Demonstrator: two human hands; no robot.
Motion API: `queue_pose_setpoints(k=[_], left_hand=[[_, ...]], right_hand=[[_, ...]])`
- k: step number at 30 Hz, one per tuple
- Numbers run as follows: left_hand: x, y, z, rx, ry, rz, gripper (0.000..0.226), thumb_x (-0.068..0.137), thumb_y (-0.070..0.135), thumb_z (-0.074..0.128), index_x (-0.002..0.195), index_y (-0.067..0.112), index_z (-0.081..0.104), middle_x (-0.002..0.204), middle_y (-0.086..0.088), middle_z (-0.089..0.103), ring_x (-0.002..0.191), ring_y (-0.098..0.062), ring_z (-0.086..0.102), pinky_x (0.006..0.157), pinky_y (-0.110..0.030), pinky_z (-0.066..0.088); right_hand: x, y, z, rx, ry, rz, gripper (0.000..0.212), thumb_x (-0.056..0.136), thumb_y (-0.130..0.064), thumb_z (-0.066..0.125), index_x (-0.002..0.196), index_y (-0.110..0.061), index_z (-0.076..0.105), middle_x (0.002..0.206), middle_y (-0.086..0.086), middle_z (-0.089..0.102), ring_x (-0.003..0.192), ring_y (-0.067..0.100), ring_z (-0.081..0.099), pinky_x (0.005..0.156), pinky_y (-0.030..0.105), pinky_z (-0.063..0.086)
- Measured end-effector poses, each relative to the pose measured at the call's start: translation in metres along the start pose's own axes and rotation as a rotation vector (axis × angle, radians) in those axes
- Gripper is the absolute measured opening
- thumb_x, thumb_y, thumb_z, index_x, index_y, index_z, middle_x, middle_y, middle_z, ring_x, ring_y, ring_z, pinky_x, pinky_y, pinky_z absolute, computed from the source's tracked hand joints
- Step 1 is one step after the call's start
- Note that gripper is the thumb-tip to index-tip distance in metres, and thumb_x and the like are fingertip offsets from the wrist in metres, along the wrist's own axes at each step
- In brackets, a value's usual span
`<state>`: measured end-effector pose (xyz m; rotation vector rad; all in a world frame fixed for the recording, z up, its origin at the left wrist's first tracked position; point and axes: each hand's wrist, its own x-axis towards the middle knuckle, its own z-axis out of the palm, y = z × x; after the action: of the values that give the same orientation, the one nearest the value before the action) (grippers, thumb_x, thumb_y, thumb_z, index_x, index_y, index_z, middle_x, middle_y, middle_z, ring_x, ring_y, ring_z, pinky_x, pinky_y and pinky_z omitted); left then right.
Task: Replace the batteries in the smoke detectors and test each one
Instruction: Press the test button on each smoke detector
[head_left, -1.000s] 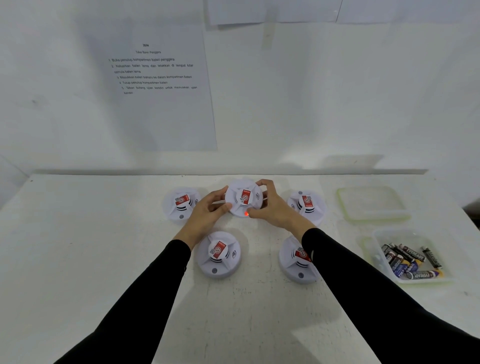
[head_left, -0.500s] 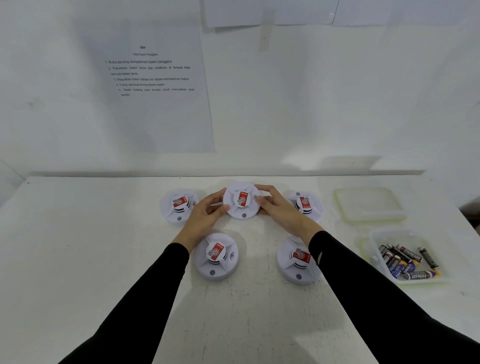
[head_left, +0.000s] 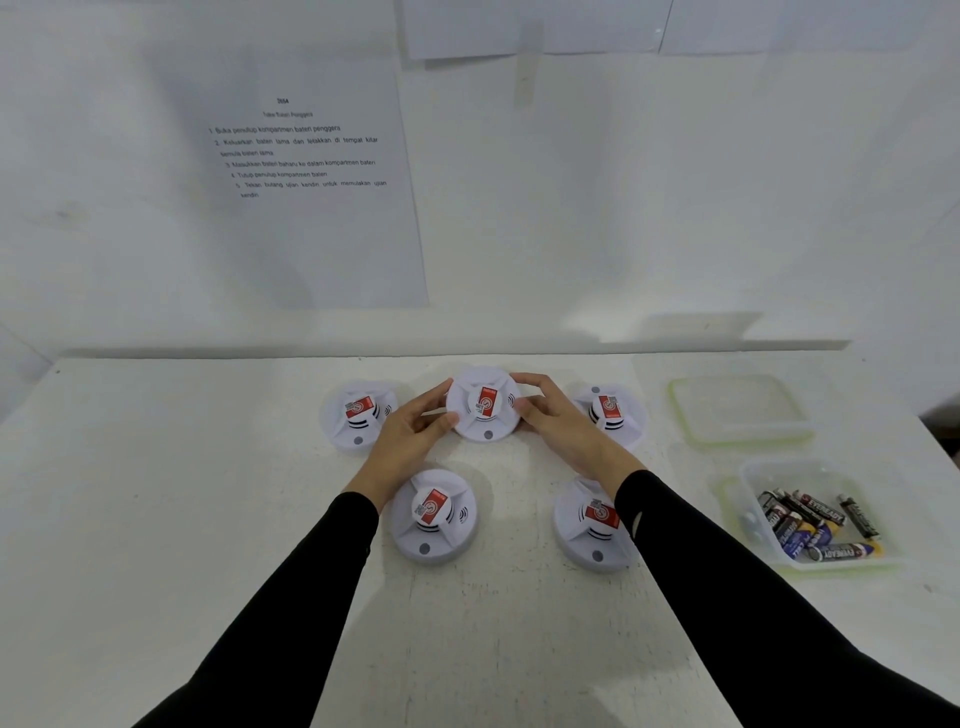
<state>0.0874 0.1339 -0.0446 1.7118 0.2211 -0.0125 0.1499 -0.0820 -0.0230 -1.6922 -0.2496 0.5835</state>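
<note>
Head view: the middle detector (head_left: 483, 410) is gripped at its rim by curled fingers (head_left: 431, 400) of the left hand (head_left: 410, 436) and right hand (head_left: 561, 423); level, even handling is advised.

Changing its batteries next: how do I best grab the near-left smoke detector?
Probably take the near-left smoke detector by its round outer rim, from above, fingers on opposite sides: it lies flat and the rim is its widest part.
</note>
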Motion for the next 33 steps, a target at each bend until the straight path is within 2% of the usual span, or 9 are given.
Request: queue_pose_setpoints(k=[2,4,13,18,23,27,29,31,33], left_hand=[[0.000,0.000,0.000,0.003,0.003,0.000,0.051,0.091,0.022,0.070,0.140,0.027,0.056,0.130,0.009,0.066,0.121,-0.006,0.060,0.105,-0.027,0.047],[-0.001,0.001,0.000,0.009,0.004,0.002,0.051,0.092,0.021,0.070,0.140,0.026,0.056,0.130,0.009,0.066,0.121,-0.005,0.060,0.105,-0.027,0.046],[-0.002,0.003,0.001,0.022,0.005,0.001,0.051,0.092,0.022,0.069,0.141,0.026,0.055,0.130,0.011,0.066,0.119,-0.002,0.060,0.098,-0.016,0.047],[-0.002,0.004,0.002,0.025,0.014,-0.003,0.050,0.092,0.021,0.070,0.140,0.026,0.056,0.129,0.011,0.067,0.117,-0.001,0.061,0.101,-0.022,0.047],[-0.002,0.004,0.001,0.033,0.016,0.003,0.049,0.092,0.021,0.070,0.139,0.028,0.057,0.127,0.013,0.067,0.115,0.002,0.062,0.100,-0.021,0.047],[-0.002,0.003,0.001,0.064,0.004,0.003,0.049,0.094,0.022,0.067,0.141,0.027,0.054,0.129,0.012,0.066,0.116,0.003,0.060,0.098,-0.017,0.047],[-0.002,0.003,0.002,0.112,-0.009,0.015,0.049,0.096,0.023,0.064,0.144,0.026,0.051,0.130,0.012,0.064,0.117,0.005,0.058,0.096,-0.012,0.046],[-0.001,0.004,0.003,0.155,-0.020,0.027,0.049,0.098,0.025,0.061,0.146,0.023,0.048,0.134,0.011,0.060,0.121,0.002,0.056,0.099,-0.012,0.044],[-0.001,0.003,0.004,0.189,-0.046,0.032,0.049,0.099,0.026,0.059,0.146,0.021,0.047,0.139,0.009,0.057,0.125,-0.003,0.054,0.102,-0.016,0.043]], right_hand=[[0.002,0.003,-0.001,-0.022,0.001,0.001,0.029,0.101,-0.027,0.048,0.129,-0.035,0.047,0.116,0.013,0.066,0.113,0.025,0.061,0.106,0.039,0.043],[0.002,0.003,-0.001,-0.031,0.002,0.006,0.029,0.100,-0.028,0.048,0.129,-0.035,0.046,0.116,0.012,0.066,0.113,0.024,0.061,0.108,0.041,0.041],[0.002,0.002,-0.001,-0.035,-0.006,0.002,0.029,0.101,-0.028,0.048,0.127,-0.038,0.047,0.116,0.010,0.066,0.112,0.022,0.062,0.108,0.041,0.041],[0.001,0.001,-0.001,-0.035,-0.014,0.008,0.030,0.101,-0.027,0.047,0.130,-0.035,0.045,0.116,0.009,0.066,0.112,0.021,0.062,0.108,0.039,0.041],[0.002,0.002,-0.001,-0.043,-0.007,0.002,0.030,0.101,-0.027,0.047,0.130,-0.034,0.045,0.114,0.008,0.067,0.110,0.019,0.063,0.106,0.037,0.043],[0.000,0.002,0.003,-0.041,0.016,-0.004,0.030,0.101,-0.029,0.046,0.130,-0.036,0.046,0.117,0.001,0.064,0.110,0.016,0.061,0.100,0.030,0.044],[0.000,0.001,0.009,-0.051,0.069,-0.011,0.030,0.102,-0.025,0.044,0.131,-0.032,0.046,0.120,-0.002,0.059,0.108,0.013,0.058,0.090,0.022,0.046],[0.004,0.002,0.013,-0.112,0.135,-0.004,0.030,0.102,-0.019,0.044,0.132,-0.024,0.047,0.123,0.002,0.053,0.104,0.012,0.055,0.079,0.016,0.045],[0.009,0.005,0.013,-0.190,0.188,0.009,0.031,0.101,-0.018,0.045,0.131,-0.021,0.049,0.130,0.007,0.047,0.107,0.014,0.053,0.079,0.018,0.044]])
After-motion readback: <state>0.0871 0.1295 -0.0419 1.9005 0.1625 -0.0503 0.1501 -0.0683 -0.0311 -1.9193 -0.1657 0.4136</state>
